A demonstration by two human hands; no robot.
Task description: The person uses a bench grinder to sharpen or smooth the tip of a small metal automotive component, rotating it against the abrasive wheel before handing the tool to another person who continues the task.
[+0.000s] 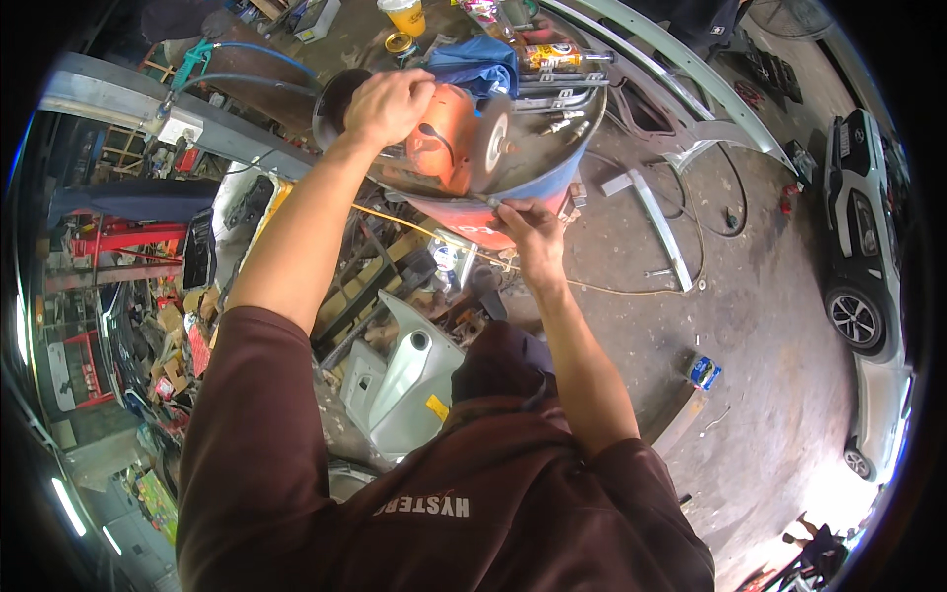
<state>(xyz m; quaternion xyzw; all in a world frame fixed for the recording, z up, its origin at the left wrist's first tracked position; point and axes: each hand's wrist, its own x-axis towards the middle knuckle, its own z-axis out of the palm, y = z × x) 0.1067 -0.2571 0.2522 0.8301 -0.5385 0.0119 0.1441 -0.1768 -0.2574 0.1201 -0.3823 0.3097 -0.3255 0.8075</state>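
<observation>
An orange bench grinder [441, 138] stands on the top of a blue and red drum [538, 197]. My left hand [390, 107] lies over the grinder's left part, fingers curled against its housing. On the grinder's right side is a round grinding wheel [492, 144], its face blurred. My right hand [533, 235] is closed in a pinch at the drum's near rim, just below the wheel. From its fingertips pokes a small greyish metal piece [492, 201], mostly hidden by the fingers. Whether that piece touches the wheel, I cannot tell.
Behind the grinder lie a blue cloth [475, 67], a bottle [552, 56] and a yellow cup [404, 16]. A yellow cord [602, 290] crosses the floor beside a metal angle piece [659, 227]. A silver panel [404, 380] lies below my arms; a car [863, 227] stands right.
</observation>
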